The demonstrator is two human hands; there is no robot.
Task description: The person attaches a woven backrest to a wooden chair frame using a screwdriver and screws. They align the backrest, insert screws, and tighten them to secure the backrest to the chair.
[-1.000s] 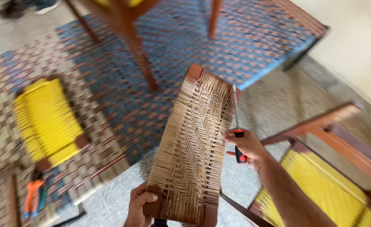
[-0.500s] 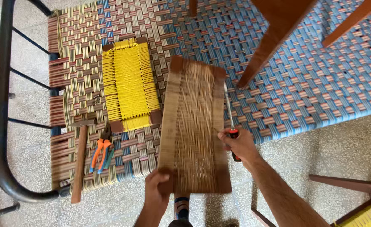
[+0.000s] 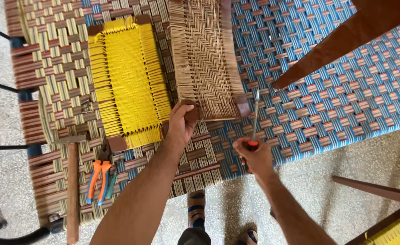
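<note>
Since half a second ago, the tan woven seat panel point(image 3: 204, 59) has gone from being held up over the mat to lying in the upper middle of the frame, just beside the yellow woven panel point(image 3: 127, 81), and the view has closed in on both. The left hand point(image 3: 179, 127) is clamped on the tan panel's lower left wooden corner, thumb over the frame block. The right hand point(image 3: 254, 156), at lower centre and apart from the panel, is closed around the red handle of a screwdriver point(image 3: 254, 118) whose shaft points up towards the panel's lower right corner without touching it.

Both panels rest on a large woven mat point(image 3: 345, 90), blue and brown at the right, cream and brown at the left. A hammer point(image 3: 72, 181) and orange-handled pliers point(image 3: 98, 174) lie at the lower left, and a dark wooden leg point(image 3: 340, 41) slants across the upper right.

The likely risk: held by one corner only, the tan panel could pivot or slide, and the screwdriver tip could slip off the frame into the weave or towards the left hand's fingers.
</note>
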